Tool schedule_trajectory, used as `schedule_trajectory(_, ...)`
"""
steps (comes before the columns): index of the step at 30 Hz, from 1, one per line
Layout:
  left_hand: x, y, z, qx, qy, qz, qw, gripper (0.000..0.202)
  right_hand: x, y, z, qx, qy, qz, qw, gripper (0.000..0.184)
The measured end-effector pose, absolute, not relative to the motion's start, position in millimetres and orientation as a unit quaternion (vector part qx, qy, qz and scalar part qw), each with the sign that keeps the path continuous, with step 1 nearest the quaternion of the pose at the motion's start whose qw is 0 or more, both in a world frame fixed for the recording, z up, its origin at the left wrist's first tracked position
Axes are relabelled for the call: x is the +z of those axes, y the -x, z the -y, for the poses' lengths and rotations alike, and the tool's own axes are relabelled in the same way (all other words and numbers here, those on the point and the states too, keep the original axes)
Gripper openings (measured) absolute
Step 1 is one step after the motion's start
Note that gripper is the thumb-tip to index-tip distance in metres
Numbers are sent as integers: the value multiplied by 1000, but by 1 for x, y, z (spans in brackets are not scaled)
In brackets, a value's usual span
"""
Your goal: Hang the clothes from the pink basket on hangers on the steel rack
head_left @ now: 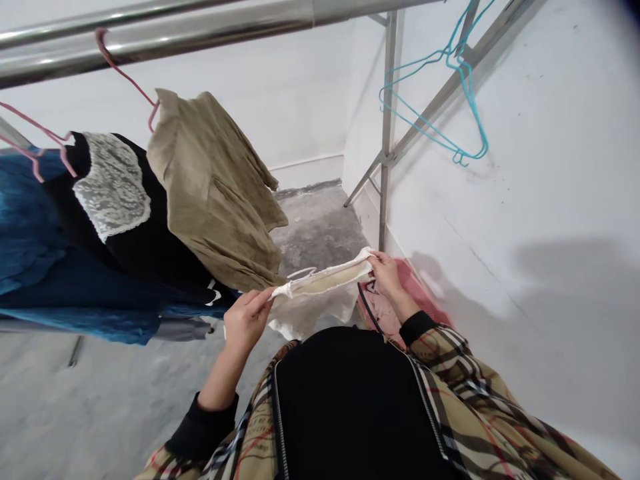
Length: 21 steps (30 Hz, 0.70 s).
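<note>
I see the held garment [320, 309] white | left shirt [215, 187] olive | farther-left top [137, 243] black, white lace panel [116, 187] | left hangers [125, 75] pink | far-right hangers [470, 90] turquoise | near jacket [440, 347] tan-black-red plaid | floor [150, 400] mottled grey

Soft, even, cool light fills the scene; its source lies out of view. Broad blurred shadows spread over the smooth white wall [545, 167], and glare streaks the thick round polished-metal rail [210, 30]. The gathered white cloth [310, 310] shows little fine texture. Wide-angle distortion stretches the edges, the blue cloth garment [30, 227] looks smeared, and the top right corner darkens.
</note>
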State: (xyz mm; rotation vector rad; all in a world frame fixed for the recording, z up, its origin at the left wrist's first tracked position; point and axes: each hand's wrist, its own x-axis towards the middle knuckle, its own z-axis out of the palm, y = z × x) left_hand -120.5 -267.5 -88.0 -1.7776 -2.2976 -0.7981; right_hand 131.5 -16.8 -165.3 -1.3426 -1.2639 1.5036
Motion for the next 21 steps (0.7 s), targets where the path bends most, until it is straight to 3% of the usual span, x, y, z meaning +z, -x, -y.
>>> schedule_trajectory(5, -97, 109, 263, -266, 568, 776, 59, 24, -149, -140, 23, 555, 516, 538, 369, 34)
schedule_trajectory(8, -101, 106, 259, -329, 532, 780, 11, 24, -127, -158, 30, 541, 433, 663, 283, 36)
schedule_trajectory(13, -100, 118, 254, -431, 513, 735, -102, 22, -79, -192, 23, 254, 358, 857, 269, 44)
schedule_trajectory(16, -92, 129, 249, -450, 536, 701, -139, 20, -64, -193, 15, 134, 264, 934, 199, 50)
schedule_trajectory(19, -83, 134, 240, -455, 560, 674, -161, 18, -62, -185, 9, 162, 187, 962, 120, 33)
schedule_trajectory(21, -78, 135, 234, -455, 564, 668, -170, 19, -62, -181, 7, 193, 162, 963, 99, 40)
